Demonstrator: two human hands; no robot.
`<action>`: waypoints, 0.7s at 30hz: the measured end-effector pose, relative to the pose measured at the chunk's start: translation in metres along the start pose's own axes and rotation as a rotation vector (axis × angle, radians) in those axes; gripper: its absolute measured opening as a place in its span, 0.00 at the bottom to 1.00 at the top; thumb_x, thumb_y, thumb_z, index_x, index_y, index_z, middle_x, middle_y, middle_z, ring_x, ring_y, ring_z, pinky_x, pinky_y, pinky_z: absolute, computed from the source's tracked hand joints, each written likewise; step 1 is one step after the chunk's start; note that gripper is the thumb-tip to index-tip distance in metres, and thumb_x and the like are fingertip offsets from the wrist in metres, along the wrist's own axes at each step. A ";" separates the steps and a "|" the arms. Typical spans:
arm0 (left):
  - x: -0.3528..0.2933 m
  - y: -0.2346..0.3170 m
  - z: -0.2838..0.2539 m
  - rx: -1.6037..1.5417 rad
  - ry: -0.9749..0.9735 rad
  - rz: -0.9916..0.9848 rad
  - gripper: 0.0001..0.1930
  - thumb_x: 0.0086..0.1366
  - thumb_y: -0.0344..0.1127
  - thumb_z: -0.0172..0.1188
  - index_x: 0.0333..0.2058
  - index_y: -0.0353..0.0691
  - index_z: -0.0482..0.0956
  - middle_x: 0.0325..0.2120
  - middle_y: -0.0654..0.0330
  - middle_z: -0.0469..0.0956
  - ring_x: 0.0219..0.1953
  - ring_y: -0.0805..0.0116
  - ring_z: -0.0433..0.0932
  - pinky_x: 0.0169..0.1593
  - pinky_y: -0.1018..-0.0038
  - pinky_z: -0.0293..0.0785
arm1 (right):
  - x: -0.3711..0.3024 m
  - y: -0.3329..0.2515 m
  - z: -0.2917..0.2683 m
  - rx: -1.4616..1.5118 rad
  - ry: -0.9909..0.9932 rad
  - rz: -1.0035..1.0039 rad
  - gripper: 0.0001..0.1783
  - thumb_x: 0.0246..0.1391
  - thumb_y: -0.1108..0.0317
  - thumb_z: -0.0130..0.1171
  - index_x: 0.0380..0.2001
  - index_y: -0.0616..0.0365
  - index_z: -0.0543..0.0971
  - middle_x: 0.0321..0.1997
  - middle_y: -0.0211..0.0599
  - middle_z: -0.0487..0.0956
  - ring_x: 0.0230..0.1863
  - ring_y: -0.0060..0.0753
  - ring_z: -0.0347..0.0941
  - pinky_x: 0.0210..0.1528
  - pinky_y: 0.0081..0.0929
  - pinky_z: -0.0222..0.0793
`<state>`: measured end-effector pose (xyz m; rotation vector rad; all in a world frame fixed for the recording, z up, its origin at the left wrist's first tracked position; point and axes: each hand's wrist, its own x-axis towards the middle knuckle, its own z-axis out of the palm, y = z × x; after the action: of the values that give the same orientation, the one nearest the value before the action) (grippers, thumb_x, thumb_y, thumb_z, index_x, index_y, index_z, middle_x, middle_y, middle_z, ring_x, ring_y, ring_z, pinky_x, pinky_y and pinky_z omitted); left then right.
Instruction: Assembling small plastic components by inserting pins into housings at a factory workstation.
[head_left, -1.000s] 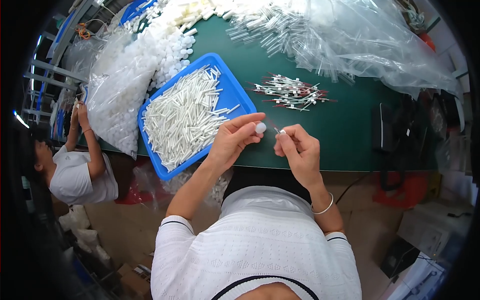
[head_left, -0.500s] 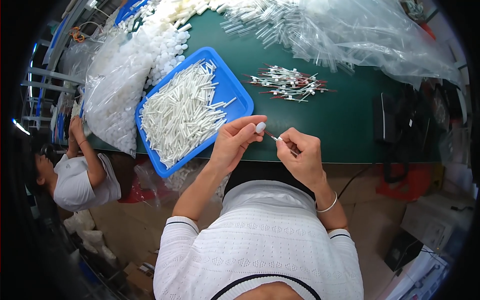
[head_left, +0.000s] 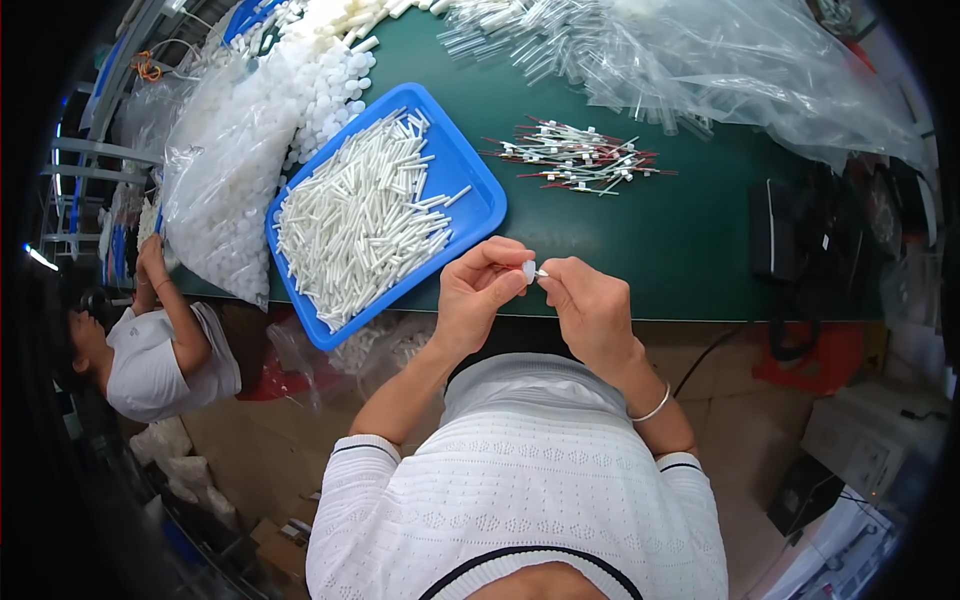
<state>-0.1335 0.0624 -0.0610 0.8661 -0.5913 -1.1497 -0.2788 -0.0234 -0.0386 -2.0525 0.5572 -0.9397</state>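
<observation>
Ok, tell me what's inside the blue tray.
The blue tray holds a heap of thin white tubes. The heap hides most of the tray floor; anything beneath it can't be seen.

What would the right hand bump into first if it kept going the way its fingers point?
The right hand points left, so it would likely first meet the small white cap pinched by the left hand, just beside its fingertips. Depth is hard to judge.

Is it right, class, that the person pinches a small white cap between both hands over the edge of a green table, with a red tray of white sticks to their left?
Not quite: the tray is blue, not red. The head view shows it to the person's left on the green table, full of white sticks. The left hand and right hand do pinch a small white cap between them over the table's edge.
</observation>
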 end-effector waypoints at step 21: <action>0.071 0.049 -0.065 1.742 -0.005 0.560 0.07 0.51 0.27 0.67 0.30 0.37 0.80 0.28 0.55 0.76 0.34 0.58 0.73 0.40 0.66 0.71 | 0.004 0.022 -0.006 0.827 -0.115 0.447 0.08 0.55 0.72 0.62 0.38 0.63 0.79 0.34 0.30 0.75 0.35 0.18 0.68 0.38 0.14 0.63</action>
<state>-0.0336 0.0212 -0.0579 1.9180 -1.7566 0.1530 -0.2825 -0.0423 -0.0522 -1.1635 0.4350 -0.6242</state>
